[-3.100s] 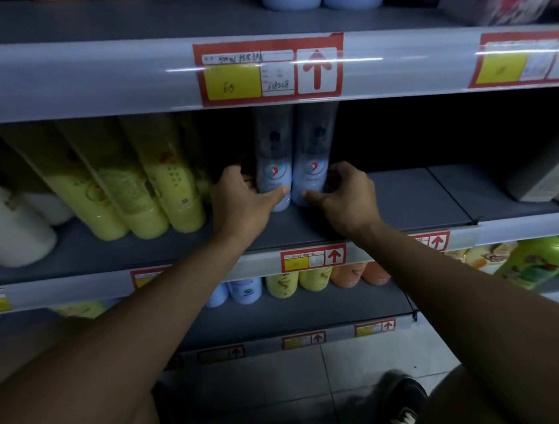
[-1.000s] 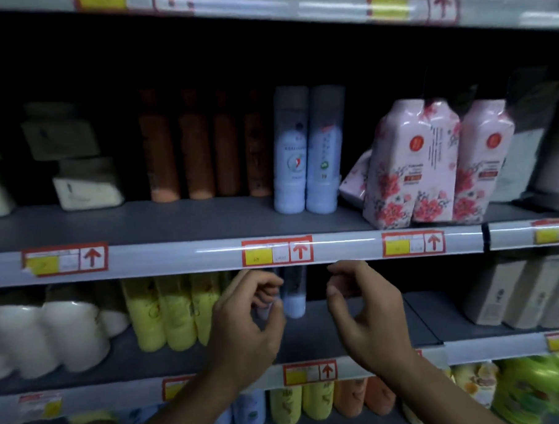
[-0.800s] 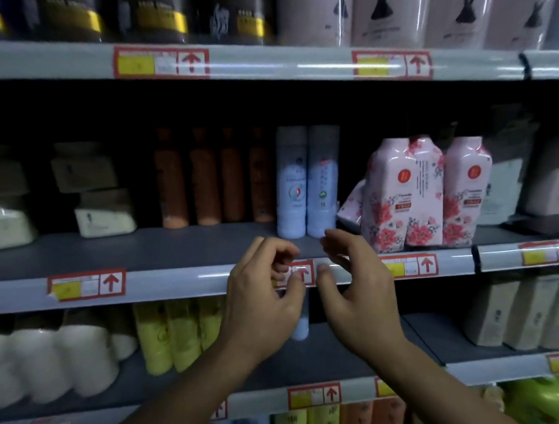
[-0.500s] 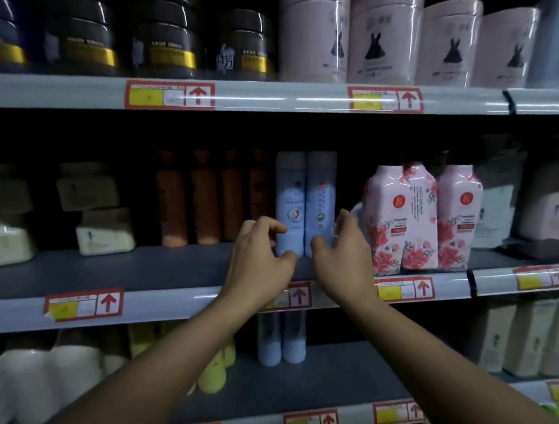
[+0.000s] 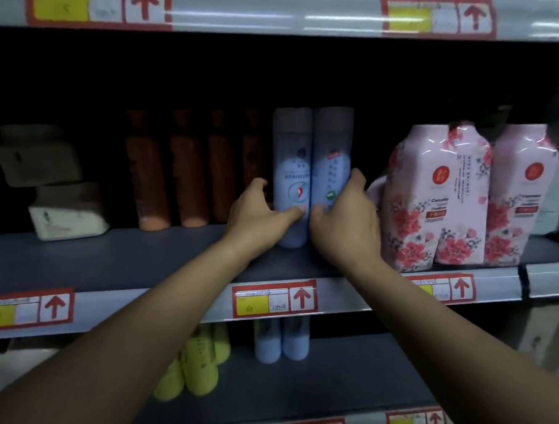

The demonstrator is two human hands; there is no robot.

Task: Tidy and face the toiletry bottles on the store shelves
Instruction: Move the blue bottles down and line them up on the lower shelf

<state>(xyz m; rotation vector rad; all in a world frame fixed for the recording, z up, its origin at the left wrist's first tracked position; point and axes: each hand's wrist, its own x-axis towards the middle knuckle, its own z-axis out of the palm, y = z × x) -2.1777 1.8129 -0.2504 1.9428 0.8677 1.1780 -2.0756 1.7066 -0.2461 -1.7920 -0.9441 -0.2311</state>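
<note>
On the middle shelf, our left hand gripped one pale blue bottle, our right hand its neighbouring bottle.

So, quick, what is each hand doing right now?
Left hand: grips the left pale blue bottle, thumb across its front.
Right hand: grips the right pale blue bottle from its right side.

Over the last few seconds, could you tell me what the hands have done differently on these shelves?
Both hands let go of the blue pair on the lower shelf and rose one shelf. The left hand now grips the left blue bottle, the right hand the right blue bottle. The orange bottles and pink floral packs stayed put.
</note>
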